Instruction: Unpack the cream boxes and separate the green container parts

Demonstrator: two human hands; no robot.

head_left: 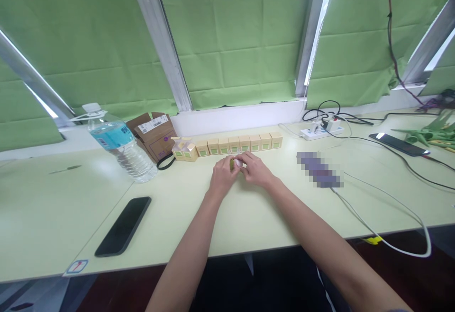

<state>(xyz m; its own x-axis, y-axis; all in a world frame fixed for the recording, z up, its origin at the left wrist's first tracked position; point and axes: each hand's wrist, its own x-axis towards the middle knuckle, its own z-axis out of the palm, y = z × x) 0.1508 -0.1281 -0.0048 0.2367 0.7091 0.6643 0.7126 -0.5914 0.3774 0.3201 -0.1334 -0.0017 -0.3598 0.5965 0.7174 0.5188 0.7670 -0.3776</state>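
A: Starting with the head view, the only one: what is the surface like?
B: A pale yellow-green bench [249, 217], with a seam running across it at the left and a small sticker [77, 267] by the near edge.
A: And the hands?
B: The left hand [224, 173] and right hand [256, 172] meet over the middle of the bench, fingertips pinching a small green-and-white object [238, 162] between them. The fingers hide most of it, so I can't tell what it is.
A: What's just beyond?
B: A row of small tan boxes [244, 144] with green labels, side by side. At its left end stand a cardboard box [156, 137] with raised flaps and a clear water bottle [124, 153], tilted in the view. A dark phone [123, 227] lies nearer, left of the arms.
A: The right side?
B: A blurred-out item [320, 170], a white power strip [322, 132] with plugs in it, another phone [398, 145] and a looping white cable [391, 247] that hangs past the edge.
A: And the room?
B: Green blinds [245, 32] between slanting metal frames [161, 37], light showing through gaps, above a white ledge [231, 121].
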